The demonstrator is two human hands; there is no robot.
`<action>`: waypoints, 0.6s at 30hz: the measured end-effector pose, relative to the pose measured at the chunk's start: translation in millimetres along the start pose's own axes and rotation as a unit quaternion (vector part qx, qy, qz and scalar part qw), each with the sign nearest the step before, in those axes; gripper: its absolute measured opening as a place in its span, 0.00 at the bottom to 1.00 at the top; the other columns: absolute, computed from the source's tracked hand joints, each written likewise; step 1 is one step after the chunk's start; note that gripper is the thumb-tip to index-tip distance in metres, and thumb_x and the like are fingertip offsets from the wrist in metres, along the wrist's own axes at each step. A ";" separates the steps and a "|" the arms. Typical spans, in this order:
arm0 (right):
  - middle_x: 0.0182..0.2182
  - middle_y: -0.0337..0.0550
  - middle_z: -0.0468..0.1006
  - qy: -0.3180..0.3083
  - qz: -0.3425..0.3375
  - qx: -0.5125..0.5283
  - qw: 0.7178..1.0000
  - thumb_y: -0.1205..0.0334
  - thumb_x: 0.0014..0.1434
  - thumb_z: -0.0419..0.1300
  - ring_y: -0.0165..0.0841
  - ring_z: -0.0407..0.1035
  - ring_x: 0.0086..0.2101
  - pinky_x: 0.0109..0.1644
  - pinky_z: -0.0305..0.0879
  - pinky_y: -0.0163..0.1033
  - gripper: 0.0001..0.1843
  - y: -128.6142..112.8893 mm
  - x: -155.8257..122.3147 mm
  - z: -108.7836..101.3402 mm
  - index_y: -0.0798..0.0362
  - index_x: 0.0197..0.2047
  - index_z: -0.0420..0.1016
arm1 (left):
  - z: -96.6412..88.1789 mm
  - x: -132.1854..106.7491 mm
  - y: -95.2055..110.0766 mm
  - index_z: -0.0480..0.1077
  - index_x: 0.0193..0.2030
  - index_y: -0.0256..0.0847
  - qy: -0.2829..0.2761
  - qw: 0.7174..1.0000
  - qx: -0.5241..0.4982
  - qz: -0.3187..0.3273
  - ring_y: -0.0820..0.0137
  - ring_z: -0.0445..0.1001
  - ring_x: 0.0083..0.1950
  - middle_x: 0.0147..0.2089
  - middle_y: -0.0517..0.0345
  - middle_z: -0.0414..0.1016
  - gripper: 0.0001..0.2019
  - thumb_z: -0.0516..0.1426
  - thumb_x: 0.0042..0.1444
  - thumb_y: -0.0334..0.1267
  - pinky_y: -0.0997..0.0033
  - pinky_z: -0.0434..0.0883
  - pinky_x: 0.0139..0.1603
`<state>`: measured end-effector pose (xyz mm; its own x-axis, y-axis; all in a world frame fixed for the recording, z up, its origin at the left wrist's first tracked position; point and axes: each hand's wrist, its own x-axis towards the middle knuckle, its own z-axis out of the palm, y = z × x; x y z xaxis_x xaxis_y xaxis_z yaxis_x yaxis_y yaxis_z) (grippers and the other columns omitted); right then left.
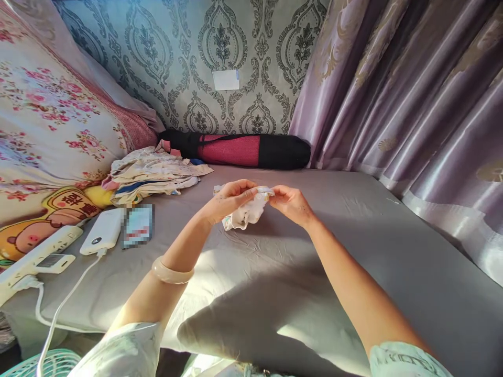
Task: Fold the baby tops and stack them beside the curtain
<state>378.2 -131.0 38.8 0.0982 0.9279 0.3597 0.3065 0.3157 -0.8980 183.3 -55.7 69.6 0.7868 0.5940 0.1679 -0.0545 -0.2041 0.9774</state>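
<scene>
Between my two hands is a small white cloth garment (pixel 251 209) with a faint coloured print, bunched up just above the grey bed sheet. My left hand (pixel 231 199) grips it from the left, thumb on top and fingers curled around the fabric. On the other side my right hand (pixel 291 203) pinches the garment's upper right edge between thumb and fingers. The lower part of the cloth hangs in loose folds. Its exact kind is hard to make out.
A pile of folded clothes (pixel 157 173) lies at the back left, near a black and red roll bag (pixel 231 150) along the wall. At left are a power bank (pixel 102 230), a blurred packet (pixel 137 226), a power strip (pixel 43 259) and a white cable (pixel 66 309). Purple curtains (pixel 393 94) hang right.
</scene>
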 end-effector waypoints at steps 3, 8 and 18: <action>0.33 0.40 0.78 0.044 0.004 -0.019 0.999 0.45 0.50 0.65 0.34 0.72 0.35 0.42 0.68 0.41 0.19 -15.6 0.1 -17.5 0.52 0.35 0.73 | 0.7 -4.7 3.9 0.71 0.42 0.38 -0.014 0.999 0.041 0.017 0.72 0.71 0.33 0.35 0.56 0.74 0.18 0.62 0.53 0.51 0.74 0.66 0.32; 0.29 0.38 0.75 0.151 -0.002 -0.197 0.969 0.56 0.53 0.58 0.33 0.69 0.31 0.34 0.63 0.37 0.11 -67.6 -6.6 -41.8 0.53 0.36 0.74 | 12.5 -1.6 -3.1 0.71 0.37 0.40 0.014 0.974 0.222 0.054 0.70 0.69 0.35 0.33 0.60 0.72 0.09 0.60 0.52 0.41 0.72 0.66 0.35; 0.25 0.36 0.75 0.128 -0.012 -0.371 0.920 0.54 0.55 0.63 0.32 0.67 0.27 0.33 0.62 0.37 0.12 -110.3 -38.6 -72.3 0.50 0.40 0.79 | 46.3 4.4 -46.5 0.69 0.35 0.42 0.234 0.952 0.194 0.027 0.65 0.72 0.39 0.36 0.55 0.73 0.07 0.60 0.47 0.38 0.66 0.69 0.37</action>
<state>409.0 -216.0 142.3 0.2731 0.8155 0.5102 0.8637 0.0257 -0.5034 217.8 -79.6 18.9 0.4240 0.8379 0.3438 0.2154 -0.4620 0.8603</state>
